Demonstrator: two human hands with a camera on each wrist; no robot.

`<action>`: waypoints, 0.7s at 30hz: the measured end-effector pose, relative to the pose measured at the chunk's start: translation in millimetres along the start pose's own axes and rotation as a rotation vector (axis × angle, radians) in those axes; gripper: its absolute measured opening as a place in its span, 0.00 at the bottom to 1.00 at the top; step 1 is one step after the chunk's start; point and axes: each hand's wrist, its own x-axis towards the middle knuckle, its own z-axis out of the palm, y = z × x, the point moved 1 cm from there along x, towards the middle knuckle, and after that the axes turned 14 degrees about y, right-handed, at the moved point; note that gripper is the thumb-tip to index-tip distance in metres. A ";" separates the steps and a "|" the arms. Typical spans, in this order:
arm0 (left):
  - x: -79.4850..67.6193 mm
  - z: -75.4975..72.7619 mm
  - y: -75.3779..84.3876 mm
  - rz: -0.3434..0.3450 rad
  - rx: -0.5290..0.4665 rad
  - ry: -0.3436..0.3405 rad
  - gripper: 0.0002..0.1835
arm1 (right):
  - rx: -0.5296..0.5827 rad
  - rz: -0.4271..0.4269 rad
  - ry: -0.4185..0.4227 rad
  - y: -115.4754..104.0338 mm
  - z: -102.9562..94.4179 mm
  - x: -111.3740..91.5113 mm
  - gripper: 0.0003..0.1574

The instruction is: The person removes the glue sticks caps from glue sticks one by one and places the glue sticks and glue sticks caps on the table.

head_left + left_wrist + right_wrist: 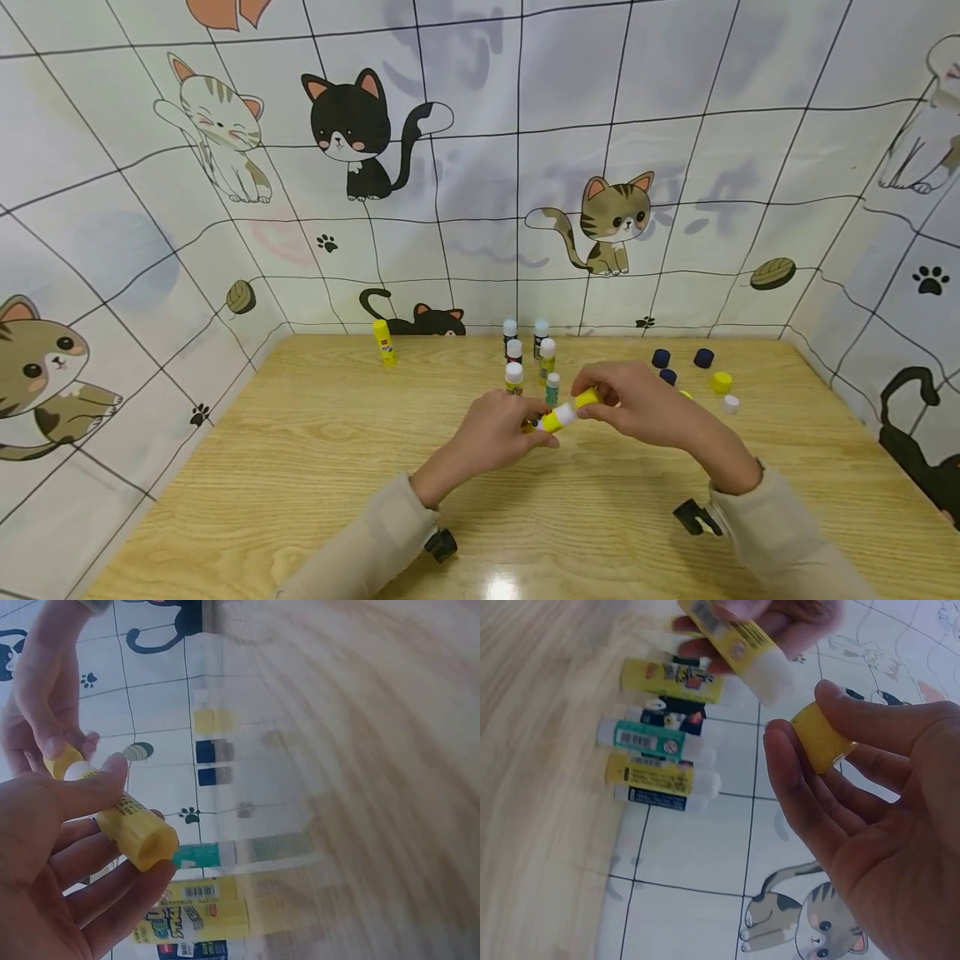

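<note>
My left hand (498, 429) grips a yellow glue stick (553, 419), its white end bare and tilted up to the right. A yellow cap (587, 397) is pinched between the thumb and fingers of my right hand (637, 402). In the right wrist view a small gap shows between the cap (821, 739) and the stick's white end (769, 679). The left wrist view shows the yellow base of the stick (142, 836) across the left fingers. Just beyond the hands, several uncapped glue sticks (547, 358) stand upright, among them a small green one (552, 389).
On the right of the wooden table (300, 483) lie loose caps: dark blue ones (703, 358), yellow ones (722, 382) and a white one (731, 404). A capped yellow glue stick (384, 342) stands at the back left. A cat-print sheet (480, 242) hangs behind.
</note>
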 end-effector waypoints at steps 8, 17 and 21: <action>1.0 3.9 -5.4 -0.015 -0.081 -0.053 0.16 | -0.029 0.021 0.046 4.5 -15.4 -1.8 0.09; -1.4 6.9 -11.4 -0.110 -0.320 -0.184 0.11 | -0.032 0.016 0.033 5.4 -15.5 -1.1 0.08; -2.7 7.7 -15.1 -0.132 -0.378 -0.223 0.11 | -0.038 0.025 0.024 5.8 -16.1 -1.5 0.08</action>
